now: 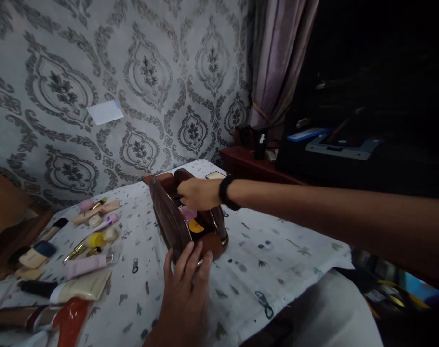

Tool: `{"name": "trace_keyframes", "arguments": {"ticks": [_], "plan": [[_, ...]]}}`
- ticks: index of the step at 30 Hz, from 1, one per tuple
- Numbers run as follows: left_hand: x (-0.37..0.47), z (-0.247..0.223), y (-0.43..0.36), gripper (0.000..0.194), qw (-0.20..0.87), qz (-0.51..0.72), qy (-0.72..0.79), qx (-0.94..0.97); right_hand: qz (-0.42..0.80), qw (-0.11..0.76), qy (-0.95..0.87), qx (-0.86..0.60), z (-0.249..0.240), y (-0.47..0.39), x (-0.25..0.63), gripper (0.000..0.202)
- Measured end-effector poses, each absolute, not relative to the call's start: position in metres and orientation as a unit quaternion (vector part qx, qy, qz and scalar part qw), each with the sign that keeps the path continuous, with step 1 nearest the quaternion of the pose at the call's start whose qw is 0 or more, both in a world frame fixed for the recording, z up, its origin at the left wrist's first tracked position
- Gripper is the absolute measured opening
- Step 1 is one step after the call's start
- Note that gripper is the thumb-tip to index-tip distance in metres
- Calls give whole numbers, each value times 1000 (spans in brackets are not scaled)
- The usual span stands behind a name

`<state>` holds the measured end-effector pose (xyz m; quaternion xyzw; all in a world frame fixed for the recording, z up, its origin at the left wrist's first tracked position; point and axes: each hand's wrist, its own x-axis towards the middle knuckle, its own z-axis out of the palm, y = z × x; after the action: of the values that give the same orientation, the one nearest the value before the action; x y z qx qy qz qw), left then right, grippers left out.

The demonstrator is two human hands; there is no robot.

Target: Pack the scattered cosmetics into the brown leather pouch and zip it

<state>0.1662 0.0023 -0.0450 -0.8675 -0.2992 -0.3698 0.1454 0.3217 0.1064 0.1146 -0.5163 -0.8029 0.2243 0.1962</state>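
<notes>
A brown zippered bag (168, 217) stands unzipped on a white patterned cloth. My right hand (197, 193), with a black band at the wrist, reaches into the bag's far part; its fingertips are partly hidden, and what they hold, if anything, cannot be made out. At the bag's near end rests my left hand (186, 284), its fingers apart on the bag's edge. Inside the bag lie a pink item (188, 213) and a yellow item (196, 226).
Cosmetics cover the left side of the cloth (248, 255), including a pink tube (86, 266), a cream tube (84, 287) and a yellow-capped item (96, 240). A phone-like object (215, 176) lies behind my right wrist. At the right is a dark red surface (243, 162) with small items.
</notes>
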Motion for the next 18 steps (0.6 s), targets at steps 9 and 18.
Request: {"name": "trace_keyframes", "arguments": {"ticks": [9, 18], "plan": [[166, -53, 6, 40, 149, -370, -293, -869, 309, 311, -769, -465, 115, 57, 347, 24], [168, -52, 4, 40, 141, -384, -296, -863, 271, 138, -758, -577, 57, 69, 311, 28]]}}
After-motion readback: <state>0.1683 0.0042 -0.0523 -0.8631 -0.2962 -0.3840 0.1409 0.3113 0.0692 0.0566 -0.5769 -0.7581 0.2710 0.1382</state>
